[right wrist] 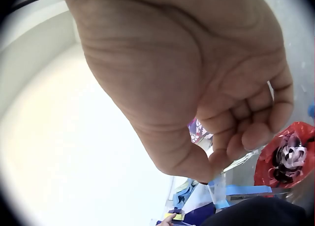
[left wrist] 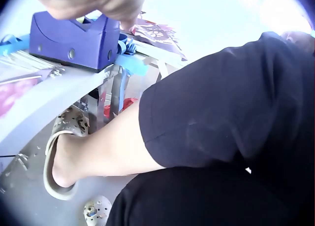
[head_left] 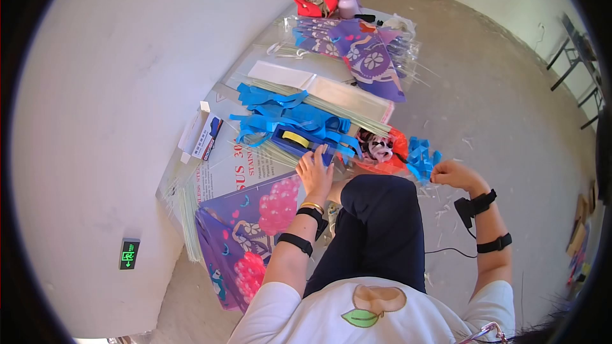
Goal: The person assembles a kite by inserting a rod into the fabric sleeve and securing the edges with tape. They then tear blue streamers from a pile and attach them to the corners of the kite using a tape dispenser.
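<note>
Head view: a person sits at a grey metal-look table [head_left: 220,183] with red lettering, the left hand [head_left: 315,178] resting on a dark blue plastic tape dispenser [left wrist: 71,46] that holds a roll with a yellow core [head_left: 295,139]. The dispenser sits near the table's edge, touching or just beside a tangle of bright blue fabric-like strips [head_left: 280,114]. The left fingers lie over its top, relaxed and slightly bent; I can't tell whether the thumb grips it too.

The right hand [head_left: 456,175] is off to the side, beyond the navy-trousered knee [head_left: 382,194]. Its thumb and forefinger are closed in a pinch on a short, clear strip [right wrist: 218,187], probably tape, while the other fingers curl loosely towards the palm. More blue strips [head_left: 419,160] hang close to that hand, near an open red plastic bag [right wrist: 266,162] with pink, white and black bits in it. Whether the clear strip touches any blue one, I can't be sure.

It looks to me like the taping stage: dispenser steadied by one hand, a piece of tape in the other. Handling that piece well calls for a light grip at its very end, kept away from the dangling strips so it doesn't stick to them or fold on itself, with the dispenser held firm against sliding
</note>
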Tool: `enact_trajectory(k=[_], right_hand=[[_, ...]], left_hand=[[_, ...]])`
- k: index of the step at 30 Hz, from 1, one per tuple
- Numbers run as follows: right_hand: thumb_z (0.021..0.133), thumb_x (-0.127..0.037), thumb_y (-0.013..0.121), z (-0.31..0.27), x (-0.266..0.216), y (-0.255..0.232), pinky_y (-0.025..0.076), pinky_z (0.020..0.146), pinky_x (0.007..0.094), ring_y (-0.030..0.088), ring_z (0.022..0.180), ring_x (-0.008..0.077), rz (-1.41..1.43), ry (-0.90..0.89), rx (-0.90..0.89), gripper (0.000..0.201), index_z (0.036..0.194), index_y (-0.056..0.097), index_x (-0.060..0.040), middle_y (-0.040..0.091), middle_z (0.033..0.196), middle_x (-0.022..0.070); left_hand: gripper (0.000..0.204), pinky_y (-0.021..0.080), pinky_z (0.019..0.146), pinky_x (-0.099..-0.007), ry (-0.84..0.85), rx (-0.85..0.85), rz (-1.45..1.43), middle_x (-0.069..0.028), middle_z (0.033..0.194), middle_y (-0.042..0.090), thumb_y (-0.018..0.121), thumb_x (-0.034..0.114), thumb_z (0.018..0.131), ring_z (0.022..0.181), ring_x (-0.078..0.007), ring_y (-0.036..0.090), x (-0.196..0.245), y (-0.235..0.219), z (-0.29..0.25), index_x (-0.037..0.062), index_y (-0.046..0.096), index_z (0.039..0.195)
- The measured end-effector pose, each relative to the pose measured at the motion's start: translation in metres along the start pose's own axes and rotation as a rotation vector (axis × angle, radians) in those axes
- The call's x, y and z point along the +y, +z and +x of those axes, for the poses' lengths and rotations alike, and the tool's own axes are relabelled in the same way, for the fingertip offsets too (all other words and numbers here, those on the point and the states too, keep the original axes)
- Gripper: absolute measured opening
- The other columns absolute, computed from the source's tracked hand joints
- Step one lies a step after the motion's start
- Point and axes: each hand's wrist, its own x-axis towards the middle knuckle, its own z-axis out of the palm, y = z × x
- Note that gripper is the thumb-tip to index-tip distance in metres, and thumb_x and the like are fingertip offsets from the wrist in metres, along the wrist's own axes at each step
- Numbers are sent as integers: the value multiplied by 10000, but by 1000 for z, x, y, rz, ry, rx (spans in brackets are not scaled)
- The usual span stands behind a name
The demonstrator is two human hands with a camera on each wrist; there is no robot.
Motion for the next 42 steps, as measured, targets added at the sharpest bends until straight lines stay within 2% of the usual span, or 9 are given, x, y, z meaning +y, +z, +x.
enact_trajectory(k=[8,17,27,30,32,33,35,38,42], right_hand=[[836,-197,650,-2,0,-4,444,634,284,534,673,101,-56,-51,33,207,827,688,7,603,680,6],[819,-194,639,-39,-4,-18,460,624,306,553,665,124,-141,58,90,206,825,686,7,618,677,47],[827,-182,643,-36,14,-13,454,641,287,541,689,113,-20,9,122,197,836,678,11,617,710,17],[833,-176,644,-39,12,-11,449,641,279,531,687,104,13,10,123,187,835,671,9,604,706,5],[836,-173,646,-40,10,-10,447,641,276,526,689,96,13,20,122,182,836,669,8,598,708,-5],[836,-173,646,-41,8,-10,447,641,276,526,689,96,10,21,121,182,836,669,8,598,708,-5],[835,-172,646,-42,6,-10,444,640,273,525,689,93,-6,23,132,177,829,666,4,589,706,-9],[836,-170,644,-43,6,-8,444,640,272,527,687,95,4,40,141,175,826,665,3,591,705,-9],[833,-168,644,-42,3,-5,445,636,274,530,684,99,17,32,146,176,828,662,6,597,705,-1]], left_hand=[[592,333,970,-464,-244,93,-120,-106,1176,480,757,186,756,1145,-322,450,8,10,15,165,502,1291],[439,327,947,-445,-143,102,-95,-89,1127,479,745,149,763,1111,-293,459,-1,13,13,183,572,1164],[647,350,932,-446,46,-77,146,-106,1182,479,707,214,783,1102,-312,469,1,3,-24,182,476,1386],[519,392,851,-400,-182,94,-202,-62,1100,519,714,270,813,1030,-235,509,-8,40,-36,148,556,1292],[406,406,716,-374,-1034,-339,-1450,4,881,524,762,408,806,793,-133,529,-15,60,-26,186,664,1132],[406,406,716,-374,-1036,-337,-1453,4,881,524,762,408,806,793,-133,529,-10,59,-19,186,664,1132],[289,358,630,-329,-1296,-216,-1758,80,736,483,763,473,815,642,-62,459,6,56,-3,223,699,945],[235,337,619,-315,-1383,-150,-1728,104,688,455,763,430,829,621,-60,436,16,68,9,221,653,822],[261,356,626,-320,-1309,-95,-1751,81,650,457,756,386,847,585,-82,424,19,82,7,214,591,740]])
